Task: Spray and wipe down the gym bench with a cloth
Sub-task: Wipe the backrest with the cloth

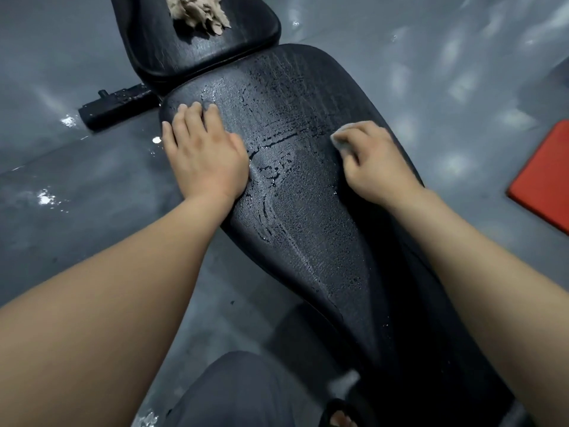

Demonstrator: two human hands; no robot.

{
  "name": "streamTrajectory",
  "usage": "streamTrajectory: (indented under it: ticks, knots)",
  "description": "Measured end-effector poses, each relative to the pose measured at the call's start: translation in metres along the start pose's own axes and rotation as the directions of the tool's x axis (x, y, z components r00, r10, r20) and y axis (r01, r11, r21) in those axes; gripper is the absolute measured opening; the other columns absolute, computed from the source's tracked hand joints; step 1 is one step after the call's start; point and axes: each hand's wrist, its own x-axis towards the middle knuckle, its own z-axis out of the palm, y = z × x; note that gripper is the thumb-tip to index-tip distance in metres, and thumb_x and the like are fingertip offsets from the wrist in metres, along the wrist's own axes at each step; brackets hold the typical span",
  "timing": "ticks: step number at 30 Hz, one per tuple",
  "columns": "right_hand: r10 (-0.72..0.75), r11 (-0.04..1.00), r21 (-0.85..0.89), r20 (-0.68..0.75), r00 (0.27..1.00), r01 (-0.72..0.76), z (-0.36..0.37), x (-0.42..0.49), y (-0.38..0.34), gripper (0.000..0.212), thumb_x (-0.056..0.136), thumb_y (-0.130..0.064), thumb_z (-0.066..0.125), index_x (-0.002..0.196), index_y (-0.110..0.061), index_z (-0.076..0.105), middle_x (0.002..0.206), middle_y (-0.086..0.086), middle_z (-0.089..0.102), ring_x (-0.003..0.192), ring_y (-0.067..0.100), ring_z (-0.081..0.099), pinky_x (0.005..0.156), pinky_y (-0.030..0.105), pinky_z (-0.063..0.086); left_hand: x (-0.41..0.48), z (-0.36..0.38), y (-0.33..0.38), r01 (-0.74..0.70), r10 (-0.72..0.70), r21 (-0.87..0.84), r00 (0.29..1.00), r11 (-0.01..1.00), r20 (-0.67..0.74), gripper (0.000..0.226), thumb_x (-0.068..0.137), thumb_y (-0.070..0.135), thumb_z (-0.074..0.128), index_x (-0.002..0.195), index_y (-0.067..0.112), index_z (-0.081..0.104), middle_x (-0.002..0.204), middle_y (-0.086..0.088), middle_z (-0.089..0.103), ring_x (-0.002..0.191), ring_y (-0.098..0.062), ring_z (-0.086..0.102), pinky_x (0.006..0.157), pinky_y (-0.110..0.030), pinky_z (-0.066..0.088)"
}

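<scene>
The grip of the right hand (375, 161) is curled round a small grey cloth (339, 140), pressing it against the right side of the long black pad of the bench (301, 217). Only a little of the cloth shows past the fingertips. The left hand (206, 152) has no grip on anything: it lies flat on the left edge of the pad, fingers straight and slightly spread, and seems to be bracing.

The spraying looks done. Droplets and runs of liquid cover most of the pad between the two hands and down toward the person. The wiping seems only partly done: a few smeared streaks cross the middle, but much of the surface is wet. The smaller seat pad (215, 50) beyond looks drier, and a crumpled tan wad (200, 10) sits on it. A red mat (548, 177) lies on the grey floor (77, 72), well to the right.
</scene>
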Motion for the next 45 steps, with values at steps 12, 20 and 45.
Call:
streamTrajectory:
  ticks: [12,20,45]
  knots:
    - [0.141,0.989,-0.032,-0.063,0.988,-0.143,-0.010,-0.008,0.027,0.042,0.096,-0.023,0.042,0.130,-0.022,0.066,0.139,0.002,0.057,0.123,0.025,0.055,0.104,0.031,0.045,-0.001,-0.002,-0.002,0.009,-0.009,-0.034,1.000,0.999,0.000,0.054,0.091,0.035,0.036,0.139,0.016,0.054,0.150,-0.012,0.047,0.145,-0.031,0.034,0.124,-0.050,0.015]
    - [0.164,0.986,0.014,-0.090,0.982,-0.163,-0.013,-0.007,0.041,0.033,0.102,-0.022,0.052,0.130,-0.019,0.068,0.135,0.005,0.059,0.120,0.026,0.057,0.102,0.015,0.034,-0.001,-0.001,-0.003,0.009,-0.009,-0.040,1.000,0.999,0.007,0.053,0.092,0.034,0.038,0.139,0.015,0.055,0.151,-0.012,0.046,0.145,-0.032,0.034,0.124,-0.050,0.016]
    - [-0.162,0.984,-0.070,0.052,0.985,0.166,-0.012,-0.012,-0.009,0.043,0.097,-0.034,0.040,0.129,-0.027,0.068,0.126,0.001,0.063,0.113,0.028,0.058,0.097,0.043,0.050,-0.002,0.000,-0.002,-0.002,0.003,-0.055,1.000,0.998,0.006,0.054,0.091,0.033,0.036,0.138,0.014,0.054,0.151,-0.012,0.046,0.146,-0.032,0.033,0.125,-0.049,0.014]
